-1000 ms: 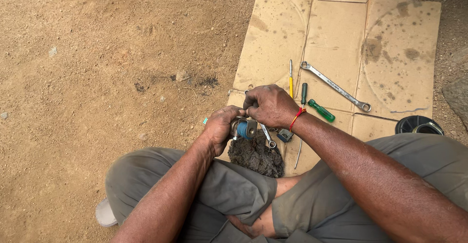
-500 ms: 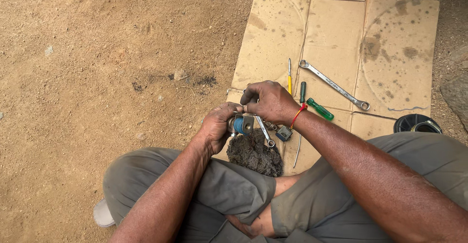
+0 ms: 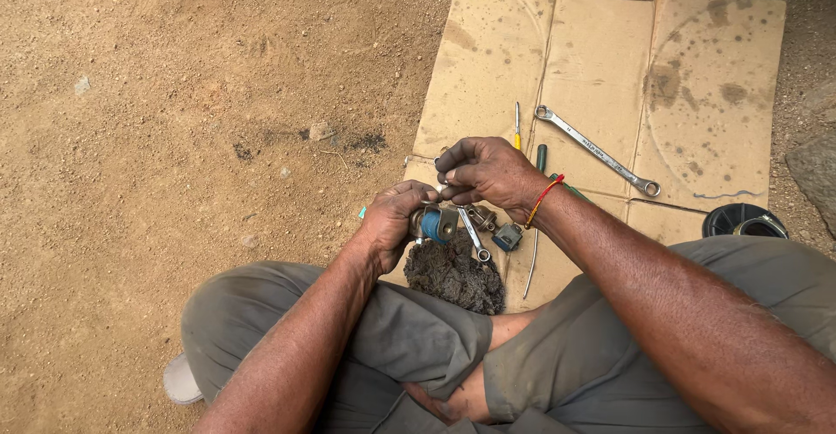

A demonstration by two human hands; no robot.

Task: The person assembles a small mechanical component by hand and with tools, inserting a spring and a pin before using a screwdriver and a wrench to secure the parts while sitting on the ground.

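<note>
Bare sandy ground (image 3: 157, 138) all around you, a stained sheet of cardboard (image 3: 697, 77) ahead, and you sit cross-legged at its near edge. Your left hand (image 3: 392, 225) is wrapped around a small metal part with a blue band (image 3: 433, 223), held just above a dark greasy rag (image 3: 455, 273). Your right hand (image 3: 483, 173) sits right over it, fingertips pressed together on something small at the top of the part; what they pinch, I cannot tell. It looks like fitting or loosening work at the part's top, so a steady left grip matters now. A small wrench (image 3: 473, 235) hangs just below your hands. The long spanner (image 3: 597, 149) and the screwdrivers (image 3: 517, 127) lie near on the cardboard, the black round lid (image 3: 740, 221) off to your right. Open room lies left, on the sand.
</note>
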